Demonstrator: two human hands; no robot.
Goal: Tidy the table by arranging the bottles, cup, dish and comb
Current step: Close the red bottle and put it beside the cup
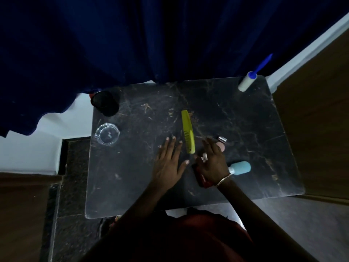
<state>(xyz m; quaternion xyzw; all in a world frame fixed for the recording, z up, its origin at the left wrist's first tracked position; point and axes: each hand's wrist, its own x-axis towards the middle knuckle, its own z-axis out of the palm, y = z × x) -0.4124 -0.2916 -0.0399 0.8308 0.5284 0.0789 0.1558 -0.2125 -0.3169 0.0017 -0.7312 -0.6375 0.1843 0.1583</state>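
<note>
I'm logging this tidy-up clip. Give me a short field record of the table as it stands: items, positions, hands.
surface: dark marble table
comb: yellow-green comb, centre, lying flat
dish: clear glass dish, left edge
cup: black cup, far-left corner
bottles: teal bottle on its side, near right; pink bottle partly hidden by right hand
left hand: flat, open, beside comb
right hand: over the bottles; grip unclear

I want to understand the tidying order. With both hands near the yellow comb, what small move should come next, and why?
Probably the left hand, open and flat on the table, should slide right and pick up the comb. It lies loose mid-table just beside those fingers, while the right hand is over small items and looks busy. What it holds is unclear.
</note>
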